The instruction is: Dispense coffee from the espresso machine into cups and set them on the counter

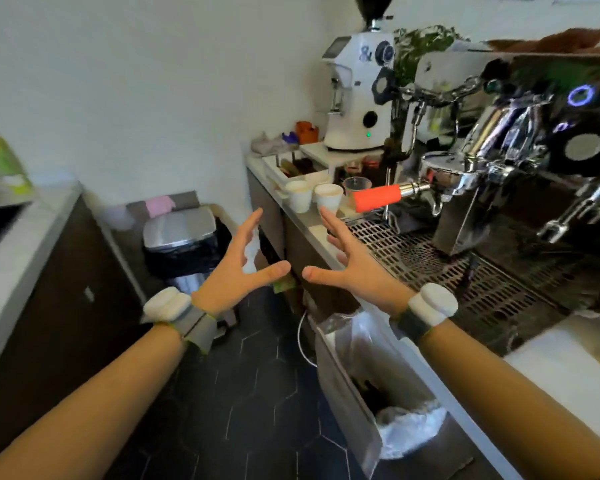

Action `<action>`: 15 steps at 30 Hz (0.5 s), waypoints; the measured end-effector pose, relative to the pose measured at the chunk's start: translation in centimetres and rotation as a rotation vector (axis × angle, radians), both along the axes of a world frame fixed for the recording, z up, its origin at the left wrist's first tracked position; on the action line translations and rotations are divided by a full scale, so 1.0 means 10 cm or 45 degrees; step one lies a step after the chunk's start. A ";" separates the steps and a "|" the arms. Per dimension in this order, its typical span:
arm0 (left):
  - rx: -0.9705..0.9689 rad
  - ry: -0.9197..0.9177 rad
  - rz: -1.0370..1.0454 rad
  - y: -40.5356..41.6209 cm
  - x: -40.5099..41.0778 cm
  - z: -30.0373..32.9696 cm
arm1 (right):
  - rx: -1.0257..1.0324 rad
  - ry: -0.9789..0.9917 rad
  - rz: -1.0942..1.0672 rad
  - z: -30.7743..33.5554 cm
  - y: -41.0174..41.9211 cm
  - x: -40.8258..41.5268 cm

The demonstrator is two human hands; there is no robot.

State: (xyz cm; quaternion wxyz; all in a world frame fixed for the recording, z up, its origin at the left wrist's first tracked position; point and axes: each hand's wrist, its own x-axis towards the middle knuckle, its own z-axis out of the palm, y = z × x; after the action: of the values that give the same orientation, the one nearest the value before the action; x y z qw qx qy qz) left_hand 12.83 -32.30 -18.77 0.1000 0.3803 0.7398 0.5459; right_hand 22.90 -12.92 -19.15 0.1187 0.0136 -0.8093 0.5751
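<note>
The chrome espresso machine (520,174) fills the right side, with a portafilter on an orange handle (378,198) locked in and a perforated drip tray (465,271) below. Two white paper cups (300,195) (329,197) stand on the counter (302,216) left of the machine, holding pale liquid. A small clear cup (356,186) sits behind them. My left hand (238,268) and my right hand (352,265) hover in front of the counter edge, palms facing, fingers spread, holding nothing.
A white grinder (357,95) stands at the back on a white stand. A steel pedal bin (184,244) sits in the corner on the dark floor. A lined bin drawer (378,386) hangs open below the counter. Another counter (21,244) runs along the left.
</note>
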 end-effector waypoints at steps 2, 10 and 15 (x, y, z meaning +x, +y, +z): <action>-0.027 -0.006 -0.016 0.04 -0.21 0.01 | 0.006 -0.009 -0.019 -0.01 0.01 -0.16; -0.017 -0.037 -0.130 0.30 -1.37 0.03 | -0.038 -0.020 -0.166 -0.01 0.15 -1.17; -0.033 -0.057 -0.218 0.52 -2.01 -0.06 | -0.038 -0.035 -0.244 -0.05 0.26 -1.63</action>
State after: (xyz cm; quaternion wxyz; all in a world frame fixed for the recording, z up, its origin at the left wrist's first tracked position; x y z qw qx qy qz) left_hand -7.26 -27.14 -19.32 0.1677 0.4286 0.7092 0.5340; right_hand 6.58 -10.32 -19.60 0.1622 -0.0738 -0.7997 0.5733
